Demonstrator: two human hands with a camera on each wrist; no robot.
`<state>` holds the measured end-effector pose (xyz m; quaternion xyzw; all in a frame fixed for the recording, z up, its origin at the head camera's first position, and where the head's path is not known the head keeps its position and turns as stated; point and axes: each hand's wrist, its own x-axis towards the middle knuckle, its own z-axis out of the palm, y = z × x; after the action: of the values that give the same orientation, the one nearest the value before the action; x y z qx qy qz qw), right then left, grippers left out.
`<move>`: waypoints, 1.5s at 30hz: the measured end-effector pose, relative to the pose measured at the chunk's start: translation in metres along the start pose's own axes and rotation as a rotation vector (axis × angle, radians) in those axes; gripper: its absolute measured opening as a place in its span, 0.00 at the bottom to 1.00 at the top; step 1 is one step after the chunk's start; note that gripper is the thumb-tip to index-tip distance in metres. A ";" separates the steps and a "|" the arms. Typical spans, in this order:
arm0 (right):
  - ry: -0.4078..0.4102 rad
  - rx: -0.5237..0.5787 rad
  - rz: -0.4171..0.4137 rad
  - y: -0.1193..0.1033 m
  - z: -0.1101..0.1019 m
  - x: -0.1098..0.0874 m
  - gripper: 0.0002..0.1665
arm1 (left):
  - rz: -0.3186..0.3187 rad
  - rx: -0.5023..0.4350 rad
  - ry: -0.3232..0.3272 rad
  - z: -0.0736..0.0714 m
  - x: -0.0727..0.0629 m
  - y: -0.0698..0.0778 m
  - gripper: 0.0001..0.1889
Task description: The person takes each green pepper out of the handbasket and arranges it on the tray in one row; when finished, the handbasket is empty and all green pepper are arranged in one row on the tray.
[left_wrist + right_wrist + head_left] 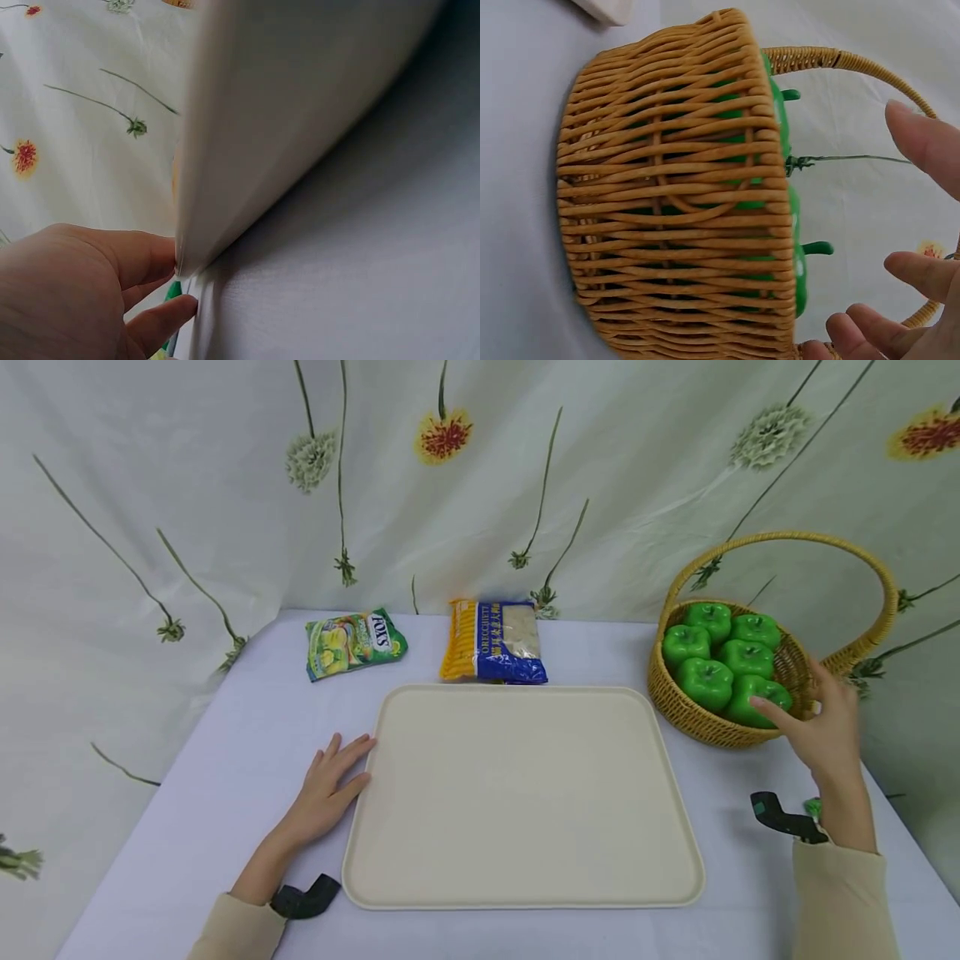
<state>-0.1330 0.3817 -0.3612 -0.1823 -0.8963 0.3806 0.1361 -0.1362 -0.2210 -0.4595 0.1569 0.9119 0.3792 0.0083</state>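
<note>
Early stage of moving peppers to the tray. The right hand (821, 727) reaches over the near rim of the wicker basket (678, 697), fingers spread and loosely extended, fingertips touching or just over the nearest green pepper (756, 700); nothing is gripped yet, as the right wrist view, with its open fingers (922, 142) beside the basket wall, confirms. All five peppers visible lie in the basket, at the right of the table (225, 760). The cream tray (517, 793) bears nothing. The left hand (326, 789) rests flat on the table, fingers straight, touching the tray's left edge. Behind the tray lie a candy bag (352, 643) and a pasta packet (495, 640). By this judgement, every transfer remains to be done.
</note>
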 end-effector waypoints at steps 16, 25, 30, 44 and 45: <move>-0.103 0.118 0.126 0.012 0.008 0.005 0.58 | 0.010 -0.010 0.027 0.000 -0.004 0.004 0.25; -0.074 0.076 0.127 0.017 0.013 0.006 0.56 | 0.009 0.007 0.025 0.000 -0.002 0.002 0.25; -0.066 0.041 0.098 0.019 0.015 0.006 0.54 | 0.016 0.011 0.028 0.001 -0.002 0.002 0.25; -0.049 -0.107 0.035 0.023 0.018 0.009 0.51 | 0.015 0.015 0.030 -0.001 -0.002 0.003 0.25; -0.043 -0.109 0.037 0.023 0.019 0.009 0.51 | 0.016 0.015 0.030 -0.001 -0.002 0.003 0.25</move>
<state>-0.1431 0.3885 -0.3898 -0.1978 -0.9149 0.3374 0.0995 -0.1339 -0.2197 -0.4570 0.1585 0.9134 0.3748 -0.0094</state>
